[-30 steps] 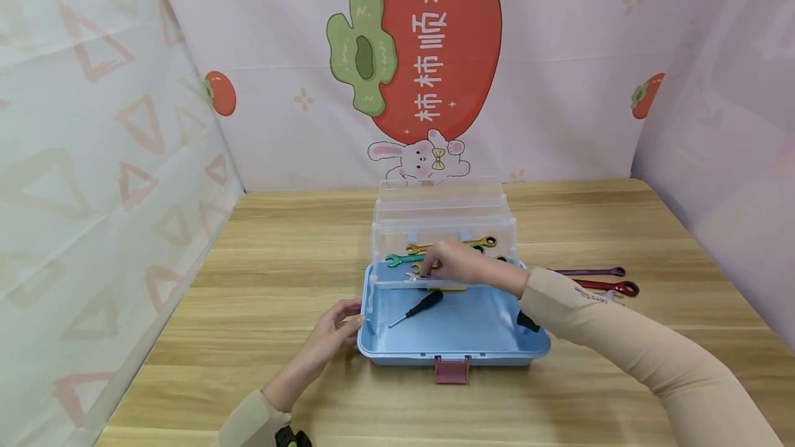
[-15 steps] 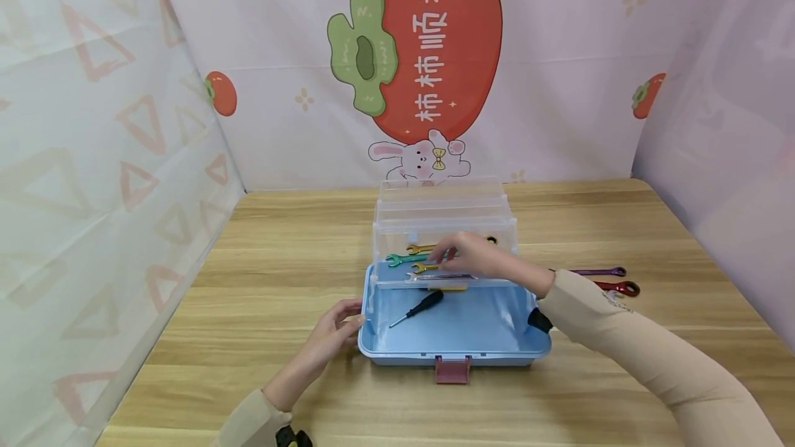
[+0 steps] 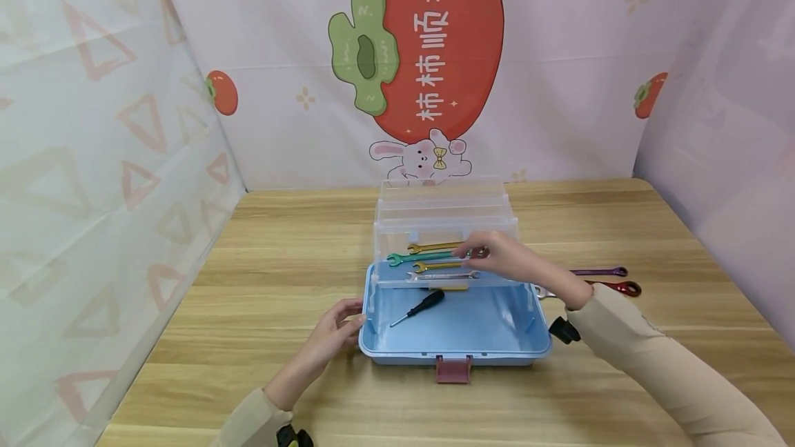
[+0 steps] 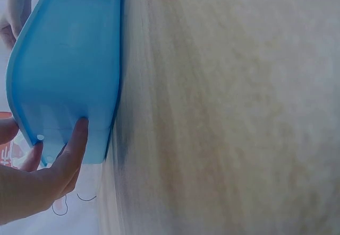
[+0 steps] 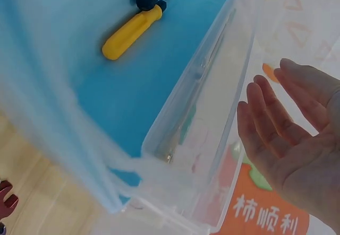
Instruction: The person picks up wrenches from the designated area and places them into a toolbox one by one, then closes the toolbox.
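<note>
A light-blue toolbox stands with its clear tiered trays raised at the back. In the front clear tray lie several wrenches, including a teal wrench and a silver wrench. My right hand hovers over that tray's right part, covering some wrench ends. The right wrist view shows its fingers spread with nothing between them. On the toolbox's left side, my left hand rests with fingers extended against the outer wall, its thumb near the rim; a fingertip presses the wall in the left wrist view.
Inside the toolbox are a black-handled screwdriver and a yellow-handled tool. Right of it on the wooden table lie a purple wrench, a red wrench and a silver wrench end. A pink latch hangs at the front.
My right hand has let go of the silver wrench in the front tray and moved right and slightly up, uncovering it. The left hand stays put.
</note>
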Available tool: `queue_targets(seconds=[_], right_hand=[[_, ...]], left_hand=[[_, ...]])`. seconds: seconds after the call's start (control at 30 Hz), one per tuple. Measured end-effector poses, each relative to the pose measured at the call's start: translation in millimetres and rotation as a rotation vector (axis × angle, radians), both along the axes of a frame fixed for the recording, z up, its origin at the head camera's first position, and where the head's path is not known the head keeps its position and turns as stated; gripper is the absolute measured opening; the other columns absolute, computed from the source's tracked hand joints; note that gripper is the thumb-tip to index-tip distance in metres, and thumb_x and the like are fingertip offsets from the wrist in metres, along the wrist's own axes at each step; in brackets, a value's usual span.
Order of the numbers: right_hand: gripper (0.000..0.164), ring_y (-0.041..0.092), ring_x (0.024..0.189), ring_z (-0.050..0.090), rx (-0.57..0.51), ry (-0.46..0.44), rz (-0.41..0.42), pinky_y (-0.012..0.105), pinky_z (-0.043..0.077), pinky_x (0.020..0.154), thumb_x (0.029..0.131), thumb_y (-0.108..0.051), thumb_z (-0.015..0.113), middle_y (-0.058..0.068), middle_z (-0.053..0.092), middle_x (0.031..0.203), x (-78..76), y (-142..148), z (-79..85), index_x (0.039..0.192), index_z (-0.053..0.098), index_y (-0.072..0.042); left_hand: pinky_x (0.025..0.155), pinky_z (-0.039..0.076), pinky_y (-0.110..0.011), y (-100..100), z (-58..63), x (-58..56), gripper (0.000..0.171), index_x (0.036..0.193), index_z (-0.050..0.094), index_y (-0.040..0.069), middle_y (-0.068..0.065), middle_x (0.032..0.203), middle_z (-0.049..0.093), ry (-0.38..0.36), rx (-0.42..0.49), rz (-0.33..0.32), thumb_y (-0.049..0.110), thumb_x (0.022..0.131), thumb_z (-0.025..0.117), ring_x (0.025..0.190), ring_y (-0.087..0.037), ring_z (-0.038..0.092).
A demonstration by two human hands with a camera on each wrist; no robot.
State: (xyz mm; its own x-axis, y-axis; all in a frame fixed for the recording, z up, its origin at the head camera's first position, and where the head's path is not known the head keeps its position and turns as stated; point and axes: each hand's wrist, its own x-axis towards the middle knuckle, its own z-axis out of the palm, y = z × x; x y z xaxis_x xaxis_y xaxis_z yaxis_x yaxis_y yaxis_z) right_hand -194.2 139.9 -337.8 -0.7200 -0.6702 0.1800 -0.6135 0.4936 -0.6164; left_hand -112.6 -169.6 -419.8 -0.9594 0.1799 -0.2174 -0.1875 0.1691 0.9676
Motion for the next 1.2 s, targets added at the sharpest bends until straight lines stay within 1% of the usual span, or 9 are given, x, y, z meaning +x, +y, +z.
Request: queue_targets(seconds=[0.23, 0.57, 0.67, 0.97, 1.1, 1.2], right_hand=[[0.018, 0.016, 0.081, 0.056, -0.022, -0.021, -0.08, 0.026, 0.049, 0.069, 0.082, -0.005, 0.06, 0.011, 0.063, 0.098, 6.7, 21, -0.3, 0.098, 0.065, 0.0], [0.019, 0.016, 0.079, 0.056, -0.037, 0.003, -0.156, 0.03, 0.05, 0.07, 0.084, -0.006, 0.059, 0.011, 0.064, 0.094, 12.1, 53, -2.6, 0.101, 0.063, 0.001], [0.02, 0.015, 0.078, 0.056, -0.031, 0.005, -0.188, 0.029, 0.05, 0.069, 0.084, -0.008, 0.058, 0.009, 0.064, 0.095, 13.7, 63, -3.7, 0.101, 0.063, 0.0], [0.019, 0.013, 0.077, 0.056, -0.004, 0.024, -0.235, 0.026, 0.05, 0.067, 0.083, -0.007, 0.06, 0.008, 0.064, 0.093, 15.9, 87, -11.4, 0.1, 0.063, 0.0], [0.018, 0.01, 0.077, 0.056, 0.009, 0.028, -0.252, 0.025, 0.05, 0.066, 0.082, -0.007, 0.061, 0.011, 0.065, 0.092, 17.3, 96, -15.9, 0.098, 0.064, 0.0], [0.017, 0.007, 0.076, 0.056, 0.013, 0.014, -0.253, 0.024, 0.05, 0.064, 0.082, -0.006, 0.061, 0.012, 0.065, 0.091, 19.0, 103, -19.7, 0.097, 0.065, 0.001]], left_hand=[[0.079, 0.049, -0.039, 0, 0.1, 0.0, 0.044, 0.124, 0.041, -0.003, -0.022, 0.123, 0.045, 0.001, -0.005, -0.003, 0.019, 0.088, 0.054, 0.106, -0.03, 0.051], [0.078, 0.049, -0.038, 0, -0.8, -0.8, 0.043, 0.124, 0.041, -0.003, -0.022, 0.123, 0.045, -0.001, -0.002, -0.012, 0.019, 0.088, 0.054, 0.106, -0.03, 0.051], [0.078, 0.049, -0.038, 0, -1.3, -0.8, 0.043, 0.123, 0.041, -0.004, -0.023, 0.123, 0.045, 0.004, -0.002, -0.013, 0.019, 0.089, 0.053, 0.106, -0.03, 0.051], [0.076, 0.05, -0.037, -1, -2.2, -0.5, 0.043, 0.123, 0.041, -0.004, -0.023, 0.122, 0.046, 0.013, -0.013, -0.002, 0.018, 0.088, 0.054, 0.104, -0.03, 0.052], [0.076, 0.05, -0.037, -1, -2.5, -1.1, 0.044, 0.123, 0.041, -0.004, -0.024, 0.122, 0.046, 0.013, -0.011, -0.008, 0.018, 0.088, 0.054, 0.104, -0.03, 0.052], [0.076, 0.05, -0.037, -1, -2.8, -1.3, 0.043, 0.123, 0.041, -0.004, -0.024, 0.122, 0.045, 0.011, -0.005, -0.014, 0.018, 0.088, 0.054, 0.104, -0.03, 0.052]])
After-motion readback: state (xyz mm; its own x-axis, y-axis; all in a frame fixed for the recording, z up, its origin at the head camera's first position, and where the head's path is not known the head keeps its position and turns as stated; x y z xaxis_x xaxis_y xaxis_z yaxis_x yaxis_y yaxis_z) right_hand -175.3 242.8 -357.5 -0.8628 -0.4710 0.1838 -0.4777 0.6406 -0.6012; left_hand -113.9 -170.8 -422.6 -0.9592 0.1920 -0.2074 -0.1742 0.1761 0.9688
